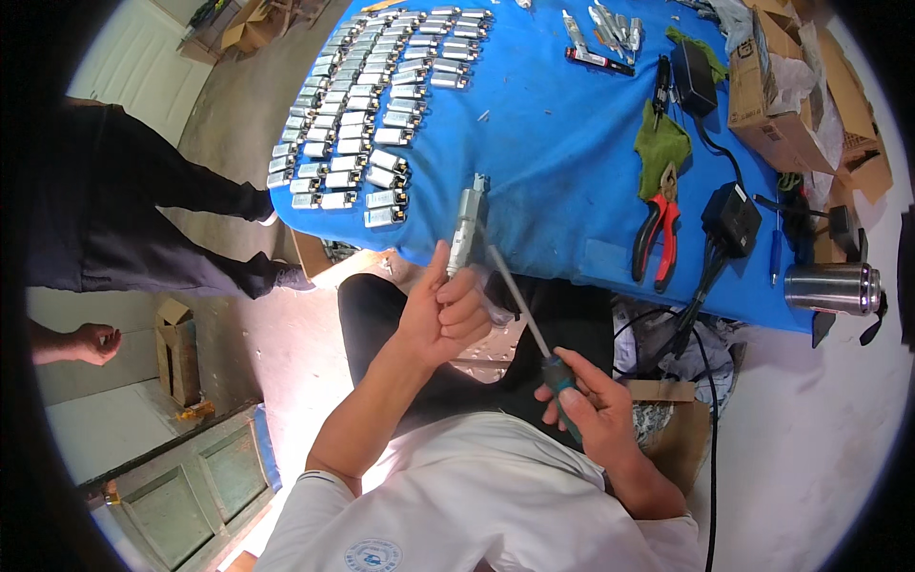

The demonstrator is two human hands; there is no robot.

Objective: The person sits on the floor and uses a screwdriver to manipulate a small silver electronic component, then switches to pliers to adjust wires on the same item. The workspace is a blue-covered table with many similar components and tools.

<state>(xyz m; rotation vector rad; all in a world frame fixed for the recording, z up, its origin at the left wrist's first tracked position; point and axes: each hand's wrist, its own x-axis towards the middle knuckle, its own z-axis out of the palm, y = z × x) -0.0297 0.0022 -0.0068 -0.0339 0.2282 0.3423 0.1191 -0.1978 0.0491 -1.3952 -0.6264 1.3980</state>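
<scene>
In my left hand (pixel 448 310), fingers wrapped round its lower end, a slim grey-white device (pixel 467 227) with a metal tip stands roughly upright at the table's front edge. My right hand (pixel 593 405) grips a screwdriver (pixel 522 303) by its dark green handle. The long shaft slants up and left, its blurred end close beside the device; whether they touch I cannot tell. Beyond my left hand, many small silver metal-cased units (pixel 385 216) lie in rows on the blue cloth (pixel 534 153).
Red-and-black pliers (pixel 656 229) lie on a green rag at the right, near a black power adapter (pixel 732 219) with cables. A metal flask (pixel 834 289) lies at the right edge. Several slim parts (pixel 620 27) lie at the back. A person in dark trousers (pixel 162 200) stands at left.
</scene>
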